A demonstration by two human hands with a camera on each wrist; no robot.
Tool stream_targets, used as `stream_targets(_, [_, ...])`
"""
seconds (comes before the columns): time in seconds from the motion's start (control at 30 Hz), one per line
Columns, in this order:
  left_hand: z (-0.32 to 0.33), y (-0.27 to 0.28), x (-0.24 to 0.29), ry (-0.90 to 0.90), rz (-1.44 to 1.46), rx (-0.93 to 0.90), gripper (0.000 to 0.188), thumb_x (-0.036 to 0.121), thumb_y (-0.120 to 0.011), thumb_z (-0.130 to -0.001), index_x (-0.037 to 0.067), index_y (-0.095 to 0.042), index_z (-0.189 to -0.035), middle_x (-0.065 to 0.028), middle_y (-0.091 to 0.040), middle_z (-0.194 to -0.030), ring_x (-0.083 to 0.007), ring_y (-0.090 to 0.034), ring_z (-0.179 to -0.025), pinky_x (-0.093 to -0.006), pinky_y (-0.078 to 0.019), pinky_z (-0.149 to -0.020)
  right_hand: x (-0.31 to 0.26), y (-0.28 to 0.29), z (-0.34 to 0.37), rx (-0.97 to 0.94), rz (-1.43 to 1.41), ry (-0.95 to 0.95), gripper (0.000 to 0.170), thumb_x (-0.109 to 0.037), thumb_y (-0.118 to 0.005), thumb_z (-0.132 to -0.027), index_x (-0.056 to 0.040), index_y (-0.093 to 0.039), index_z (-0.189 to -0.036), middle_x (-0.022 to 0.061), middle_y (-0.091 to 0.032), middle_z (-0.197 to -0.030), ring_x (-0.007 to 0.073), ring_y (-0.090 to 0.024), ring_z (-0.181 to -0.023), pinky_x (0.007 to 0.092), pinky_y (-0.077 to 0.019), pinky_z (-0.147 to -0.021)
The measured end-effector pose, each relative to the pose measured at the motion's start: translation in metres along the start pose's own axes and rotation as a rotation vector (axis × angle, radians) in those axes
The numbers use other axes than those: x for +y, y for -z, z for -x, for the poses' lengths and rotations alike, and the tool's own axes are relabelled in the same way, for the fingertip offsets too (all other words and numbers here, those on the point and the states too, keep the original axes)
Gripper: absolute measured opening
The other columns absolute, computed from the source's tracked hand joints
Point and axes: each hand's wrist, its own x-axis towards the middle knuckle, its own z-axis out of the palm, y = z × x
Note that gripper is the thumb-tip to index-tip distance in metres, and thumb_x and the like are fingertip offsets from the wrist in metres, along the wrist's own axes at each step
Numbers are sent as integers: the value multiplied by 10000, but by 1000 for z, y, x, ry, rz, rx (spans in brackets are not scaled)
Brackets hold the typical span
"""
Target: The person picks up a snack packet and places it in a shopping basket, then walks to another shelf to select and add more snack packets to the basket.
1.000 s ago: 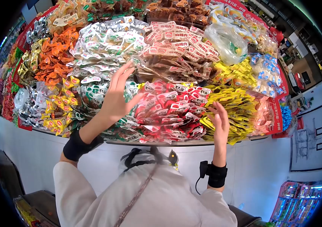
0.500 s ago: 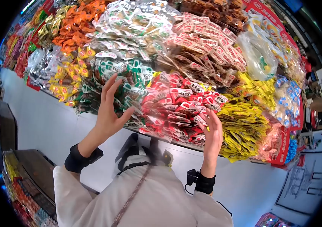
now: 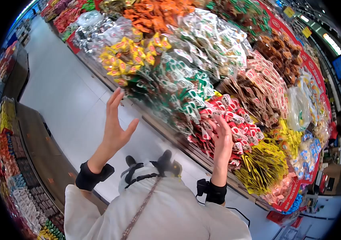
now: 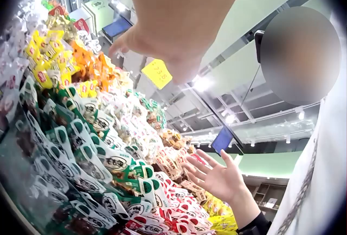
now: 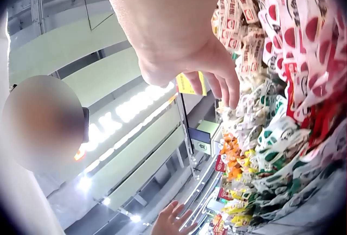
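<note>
In the head view my left hand (image 3: 115, 130) is raised over the aisle floor, fingers spread, holding nothing. My right hand (image 3: 221, 140) is lifted in front of the red-and-white snack packets (image 3: 238, 124), its fingers loosely bent around nothing. Between the two hands, along the display's edge, lie green-and-white packets (image 3: 186, 88). Yellow packets (image 3: 262, 166) stand packed to the right of the right hand. The left wrist view also shows the right hand (image 4: 219, 178) with palm and fingers extended. Part of the left hand (image 5: 171, 221) appears low in the right wrist view.
The display counter's edge (image 3: 166, 138) runs diagonally past my front. Yellow-wrapped snacks (image 3: 124, 56), orange packets (image 3: 158, 16) and a clear plastic bag (image 3: 298, 108) lie farther in. A second shelf (image 3: 38, 140) of packaged goods stands left, across the pale floor (image 3: 70, 108).
My view and body have turned left, so the display slants and more aisle shows. The left hand has gone from above the packets to over the floor; both hands stay raised and empty.
</note>
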Motion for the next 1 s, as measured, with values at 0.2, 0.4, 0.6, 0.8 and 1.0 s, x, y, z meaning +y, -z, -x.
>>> stream_targets(0.2, [49,95,-53,109,-53,136,675,112,-579,-712,89,-271,-1312,-125,-225,-1381,-281,-245,-1268,-446,-266,-987,25,-97,1,-134,-24,-59,635,-476,-400,-859,-4,-338,-1280,158,-366,-1305,285,-416,-1158,414,-364,-923])
stream_targets(0.4, [110,179,-108,246,-114,254,651,130,-562,-733,86,-268,-1311,-120,-229,-1379,-279,-244,-1269,-447,-261,-990,49,-207,3,-253,22,-100,608,-463,-374,-872,-12,-346,-1279,151,-379,-1296,272,-428,-1146,398,-373,-916])
stream_targets(0.6, [153,243,-137,392,-97,392,628,152,-550,-758,81,-264,-1312,-117,-233,-1377,-277,-253,-1265,-447,-266,-992,71,-300,5,-416,1,-118,540,-404,-341,-903,-3,-369,-1263,139,-403,-1272,258,-441,-1129,373,-392,-901])
stream_targets(0.8, [164,281,-168,472,-94,535,630,84,-564,-744,44,-266,-1297,-144,-242,-1360,-298,-271,-1247,-447,-280,-978,97,-385,-18,-561,16,-163,622,-486,-381,-870,-15,-353,-1275,139,-401,-1274,251,-447,-1123,371,-394,-895])
stream_targets(1.0, [147,318,-232,522,-115,597,635,90,-561,-744,49,-258,-1301,-145,-238,-1359,-298,-272,-1245,-452,-279,-984,134,-474,-60,-693,-2,-177,579,-448,-372,-889,-6,-369,-1262,129,-419,-1259,233,-465,-1100,346,-409,-876])
